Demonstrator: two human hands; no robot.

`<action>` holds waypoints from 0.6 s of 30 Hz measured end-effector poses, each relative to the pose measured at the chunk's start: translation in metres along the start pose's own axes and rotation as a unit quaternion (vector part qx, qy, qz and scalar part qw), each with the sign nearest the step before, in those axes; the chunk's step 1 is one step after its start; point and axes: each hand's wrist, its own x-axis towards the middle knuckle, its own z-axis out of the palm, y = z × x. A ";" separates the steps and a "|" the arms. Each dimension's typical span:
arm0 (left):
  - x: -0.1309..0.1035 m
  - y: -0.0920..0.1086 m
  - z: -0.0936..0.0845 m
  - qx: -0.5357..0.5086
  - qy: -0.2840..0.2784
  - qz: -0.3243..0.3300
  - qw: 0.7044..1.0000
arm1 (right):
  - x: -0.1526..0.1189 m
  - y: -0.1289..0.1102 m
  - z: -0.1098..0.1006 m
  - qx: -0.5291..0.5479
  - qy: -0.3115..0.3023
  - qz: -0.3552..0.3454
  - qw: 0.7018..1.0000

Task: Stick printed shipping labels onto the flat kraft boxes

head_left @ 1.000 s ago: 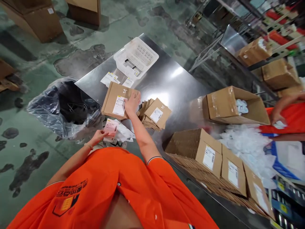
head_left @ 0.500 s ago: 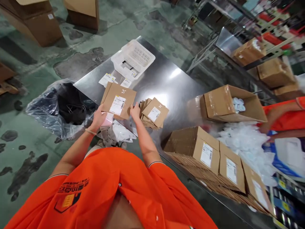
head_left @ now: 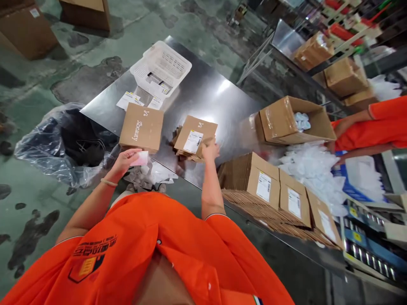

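Note:
My left hand (head_left: 125, 162) pinches a small pinkish-white slip of paper (head_left: 139, 158) just off the table's front edge. Beside it lies a stack of flattened cardboard boxes (head_left: 141, 126), the top one printed with lettering and bearing no label on its upper face. My right hand (head_left: 210, 150) has its fingers closed at the right edge of a flattened cardboard box with a white label (head_left: 193, 141). That box rests on top of a second, uneven pile, whose lower layers stick out on the left. Part of my right hand's fingertips is hidden.
A white perforated basket (head_left: 159, 70) and label sheets (head_left: 129, 100) sit further back on the metal table (head_left: 219, 101). Rows of labelled flat cartons (head_left: 267, 186) and an open carton (head_left: 286, 120) stand right, near a co-worker's arms. A plastic-lined bin (head_left: 63, 144) is left.
The labelled box has gone from the left stack onto the right pile, carried by my right hand. My left hand has let go of it and keeps the slip. The view has shifted.

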 end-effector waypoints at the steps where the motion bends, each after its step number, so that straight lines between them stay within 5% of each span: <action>1: -0.004 0.002 0.001 -0.031 -0.008 -0.012 0.999 | -0.013 -0.005 0.003 0.005 -0.021 -0.024 0.999; 3: -0.010 0.008 0.003 -0.088 -0.013 -0.021 0.996 | -0.053 -0.023 0.027 0.083 -0.159 -0.144 0.973; 5: -0.013 0.013 0.003 -0.141 0.006 -0.014 0.990 | -0.103 -0.042 0.061 0.188 -0.388 -0.248 0.868; 7: -0.014 0.016 0.000 -0.183 0.051 -0.015 0.982 | -0.145 -0.056 0.092 0.240 -0.498 -0.253 0.794; 9: -0.015 0.015 -0.006 -0.211 0.110 -0.046 0.970 | -0.171 -0.065 0.111 0.252 -0.529 -0.233 0.776; 13: -0.020 0.009 -0.016 -0.240 0.183 -0.129 0.945 | -0.182 -0.075 0.120 0.246 -0.497 -0.225 0.801; 18: -0.014 0.004 -0.038 -0.243 0.253 -0.119 0.929 | -0.186 -0.085 0.118 0.238 -0.533 -0.206 0.785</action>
